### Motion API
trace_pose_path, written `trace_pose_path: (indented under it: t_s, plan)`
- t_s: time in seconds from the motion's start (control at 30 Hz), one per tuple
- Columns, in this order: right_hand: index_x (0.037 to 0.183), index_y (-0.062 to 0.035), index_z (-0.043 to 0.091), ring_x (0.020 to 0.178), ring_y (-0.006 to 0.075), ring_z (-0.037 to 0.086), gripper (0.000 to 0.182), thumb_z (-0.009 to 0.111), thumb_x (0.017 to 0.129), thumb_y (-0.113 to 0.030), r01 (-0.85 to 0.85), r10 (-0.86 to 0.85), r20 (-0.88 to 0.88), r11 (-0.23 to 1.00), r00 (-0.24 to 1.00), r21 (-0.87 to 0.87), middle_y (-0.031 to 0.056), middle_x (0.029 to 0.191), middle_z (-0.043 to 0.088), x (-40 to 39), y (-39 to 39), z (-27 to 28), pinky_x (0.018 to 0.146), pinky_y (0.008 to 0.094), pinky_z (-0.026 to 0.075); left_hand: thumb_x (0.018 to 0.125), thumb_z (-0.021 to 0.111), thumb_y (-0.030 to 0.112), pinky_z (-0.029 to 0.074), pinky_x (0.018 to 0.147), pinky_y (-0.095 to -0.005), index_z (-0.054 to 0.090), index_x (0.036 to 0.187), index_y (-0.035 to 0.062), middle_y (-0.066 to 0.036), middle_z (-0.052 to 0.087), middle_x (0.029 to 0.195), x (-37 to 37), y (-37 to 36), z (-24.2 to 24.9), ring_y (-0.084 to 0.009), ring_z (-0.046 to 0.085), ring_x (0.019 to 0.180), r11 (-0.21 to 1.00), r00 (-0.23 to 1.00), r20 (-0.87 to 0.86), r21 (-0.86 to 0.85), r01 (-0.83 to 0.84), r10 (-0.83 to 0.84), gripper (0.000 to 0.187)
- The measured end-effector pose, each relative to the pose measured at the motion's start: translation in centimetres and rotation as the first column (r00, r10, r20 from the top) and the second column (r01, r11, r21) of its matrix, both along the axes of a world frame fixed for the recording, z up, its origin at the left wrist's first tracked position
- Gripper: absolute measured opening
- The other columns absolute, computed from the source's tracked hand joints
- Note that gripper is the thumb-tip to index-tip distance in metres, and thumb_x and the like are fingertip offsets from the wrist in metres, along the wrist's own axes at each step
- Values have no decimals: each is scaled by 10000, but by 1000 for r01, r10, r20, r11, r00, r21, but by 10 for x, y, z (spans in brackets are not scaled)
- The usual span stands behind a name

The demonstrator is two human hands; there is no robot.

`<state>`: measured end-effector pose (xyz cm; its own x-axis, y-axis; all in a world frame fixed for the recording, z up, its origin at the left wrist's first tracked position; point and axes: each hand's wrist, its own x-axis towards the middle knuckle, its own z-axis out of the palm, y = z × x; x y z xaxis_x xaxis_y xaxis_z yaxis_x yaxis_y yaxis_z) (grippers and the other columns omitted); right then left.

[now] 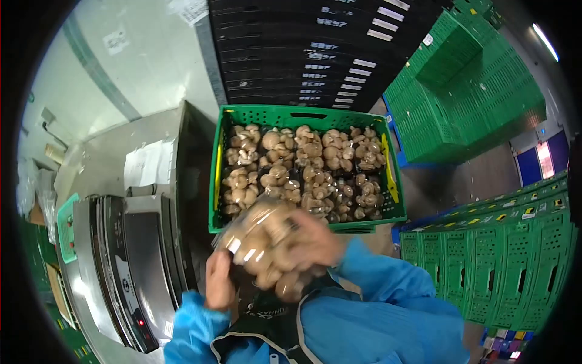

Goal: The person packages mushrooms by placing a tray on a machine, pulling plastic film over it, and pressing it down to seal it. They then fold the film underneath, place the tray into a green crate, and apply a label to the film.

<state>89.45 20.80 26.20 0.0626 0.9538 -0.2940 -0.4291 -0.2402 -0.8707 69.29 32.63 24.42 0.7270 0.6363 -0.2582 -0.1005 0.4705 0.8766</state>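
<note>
A clear-wrapped pack of brown mushrooms (260, 239) is held up in front of my body, blurred by motion. My left hand (219, 282) grips its lower left side, thumb upward. My right hand (318, 239) closes over its right side. Just beyond the pack stands a green crate (260, 112) with yellow side handles, filled with rows of wrapped mushroom packs (309, 148). The held pack hides part of the crate's near left edge.
A wrapping machine (145, 242) with a red light sits on a metal table (145, 130) at left, beside a small green basket (66, 227). Black crates (273, 54) are stacked behind. Green crates stand at upper right (448, 91) and lower right (503, 267).
</note>
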Motion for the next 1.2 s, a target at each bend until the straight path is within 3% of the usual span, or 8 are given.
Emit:
trace_pose_path:
  t_s: [0.07,0.13,0.43,0.83,0.9,1.03,1.07,1.2]
  plan:
    - [1328,-46,280,1018,201,544,658,638,777,-68,311,-211,630,949,747,-51,113,1132,528,65,-33,-30,841,343,479,905,494,280,394,937,-348,524,1136,-25,-113,560,1134,53,20,-12,-227,523,1083,863,982,-121,471,183,-142,384]
    - [1278,-49,344,998,209,550,611,672,771,-139,711,-682,242,701,690,-53,105,1127,532,110,-61,-37,817,341,483,849,583,277,389,938,-349,530,1139,-9,-131,570,1126,111,21,-29,-264,526,1086,691,959,-215,666,281,-182,411]
    - [1300,3,305,1107,264,467,786,741,730,-318,672,-558,377,643,739,-366,160,1226,454,197,-103,-190,942,380,395,740,623,504,199,1052,-547,269,1395,123,-91,222,1461,229,11,-161,-239,200,1354,-335,674,-726,674,659,-135,837]
    - [913,76,642,887,407,596,774,402,819,-654,69,664,692,706,282,-705,312,935,604,242,-88,-222,787,464,464,721,686,423,214,1058,-544,260,1395,130,-77,200,1475,229,16,-146,-226,172,1371,-257,604,-779,626,736,-168,850]
    - [1252,-144,516,1107,317,511,357,445,934,-290,118,244,430,743,869,-659,165,1255,510,268,-133,-321,909,399,429,759,677,276,240,1084,-453,291,1381,116,-106,222,1466,228,16,-177,-282,209,1354,-96,679,-672,728,679,-295,749]
    - [1326,-104,423,1291,315,315,464,509,896,-255,-391,394,919,843,-20,-370,156,1387,364,285,-90,-229,1077,374,235,759,634,257,305,1039,-488,444,1292,118,-102,339,1410,233,3,-234,-312,283,1317,-19,904,-352,933,359,-242,582]
    - [1317,-99,429,1256,313,341,456,512,894,-249,-289,450,891,863,67,-414,157,1363,382,291,-84,-224,1052,375,260,709,674,340,317,989,-557,500,1223,138,-92,416,1345,212,17,-118,-308,309,1303,-86,650,-709,691,718,-275,579]
    - [1281,-77,454,1116,308,442,424,522,889,-226,75,335,656,854,677,-514,158,1265,453,241,-5,-149,950,379,359,761,635,277,374,911,-438,499,1195,43,-138,574,1099,97,-2,-77,-322,524,1048,457,976,-213,864,213,-53,511]
